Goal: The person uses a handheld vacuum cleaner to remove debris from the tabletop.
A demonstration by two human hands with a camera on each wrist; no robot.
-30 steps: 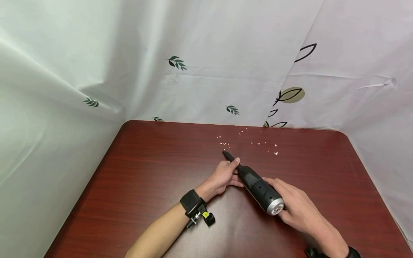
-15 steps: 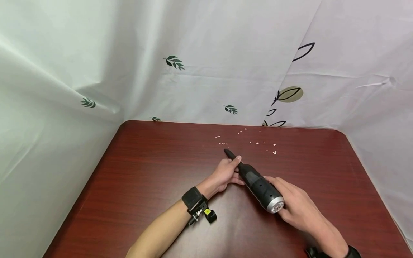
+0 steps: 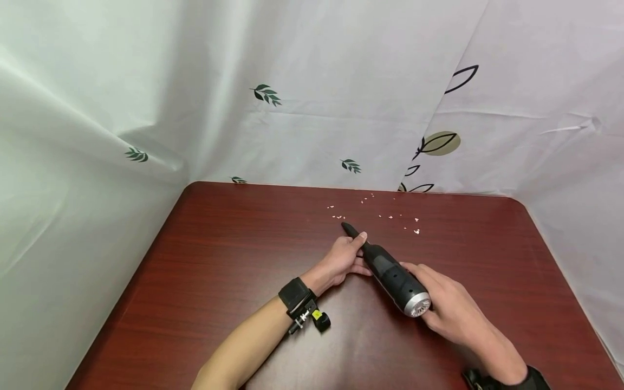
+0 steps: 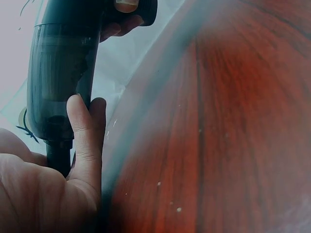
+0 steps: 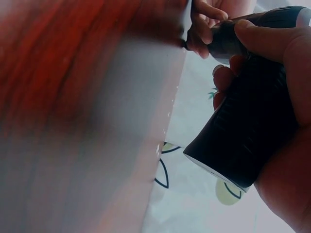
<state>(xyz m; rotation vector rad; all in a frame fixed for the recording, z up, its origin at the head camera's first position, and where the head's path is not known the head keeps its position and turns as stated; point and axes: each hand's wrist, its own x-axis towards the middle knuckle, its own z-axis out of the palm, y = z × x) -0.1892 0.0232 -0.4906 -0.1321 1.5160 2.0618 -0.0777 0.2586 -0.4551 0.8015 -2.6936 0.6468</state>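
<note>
**Handheld vacuum: two-hand grip at mid-table**

I hold the handheld vacuum (image 3: pixel 387 270) with both hands. It is the reference for all positions below.

Vacuum position: the unit lies low over the red-brown table (image 3: pixel 219 260), near its middle. The narrow black nozzle (image 3: pixel 352 232) points away from me and to the left; the silver end cap (image 3: pixel 418 307) faces toward me and to the right. I cannot tell from the head view whether the body touches the table.

My left hand (image 3: pixel 343 259) is at the nozzle end. Its fingers are curled round the thin neck where the nozzle joins the dark translucent body, with the thumb lying on top. In the left wrist view, my fingers (image 4: pixel 83 141) rest along the side of the dust chamber (image 4: pixel 60 82).

My right hand (image 3: pixel 446 306) is at the cap end. It is clenched round the rear of the body; in the right wrist view the thumb (image 5: pixel 269 41) lies across the top of the black housing (image 5: pixel 248 131) and the other fingers wrap underneath.

Beyond the nozzle tip, small white crumbs (image 3: pixel 390 218) lie scattered on the table, from just ahead of the tip out to its right, toward the far edge. Behind that edge hangs a white curtain (image 3: pixel 312 92) printed with leaves.
</note>
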